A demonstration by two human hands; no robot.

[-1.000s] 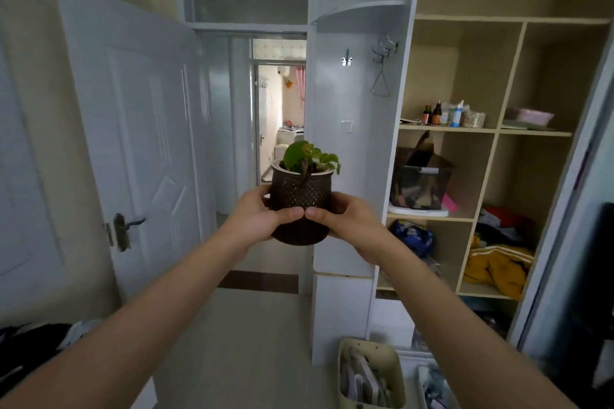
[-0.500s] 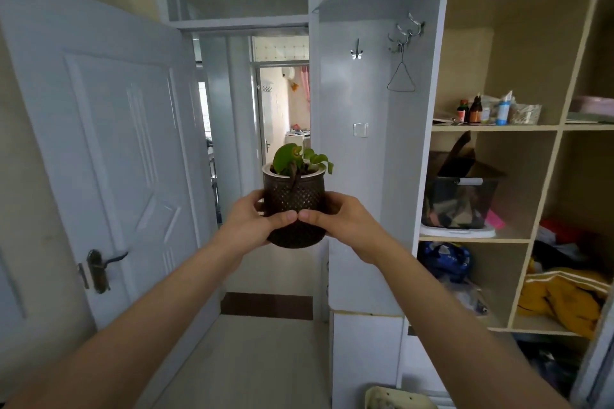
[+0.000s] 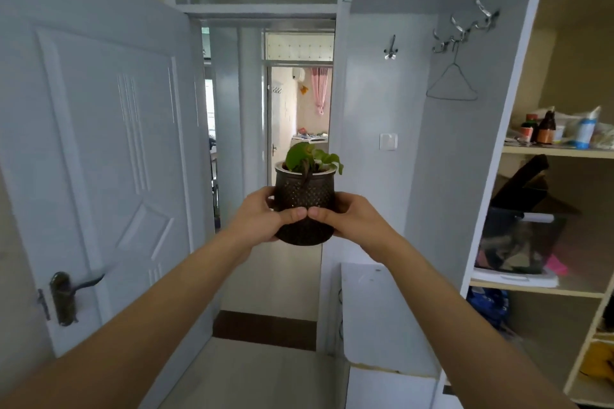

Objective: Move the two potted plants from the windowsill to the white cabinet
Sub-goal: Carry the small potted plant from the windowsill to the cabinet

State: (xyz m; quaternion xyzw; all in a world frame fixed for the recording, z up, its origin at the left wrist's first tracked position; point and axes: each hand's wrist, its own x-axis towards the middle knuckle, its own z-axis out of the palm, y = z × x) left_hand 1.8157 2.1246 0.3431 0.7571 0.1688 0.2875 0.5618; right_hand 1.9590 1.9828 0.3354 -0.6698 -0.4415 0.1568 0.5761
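Potted plant (image 3: 304, 206) upright, clasped between left hand (image 3: 262, 217) and right hand (image 3: 352, 219), both grips wrapped round its sides; white cabinet (image 3: 382, 309) lies below, rightward, nearer the right hand.

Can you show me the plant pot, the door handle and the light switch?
plant pot (image 3: 304, 191): head view, dark dotted side.
door handle (image 3: 62, 295): head view, dark back plate.
light switch (image 3: 388, 141): head view, white face middle.

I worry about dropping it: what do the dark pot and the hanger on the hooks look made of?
Dark pot: likely glazed ceramic or moulded plastic, dark brown, dimpled relief, pale rim; cannot tell which. Wire hanger: thin grey metal wire, by its slender bent outline.
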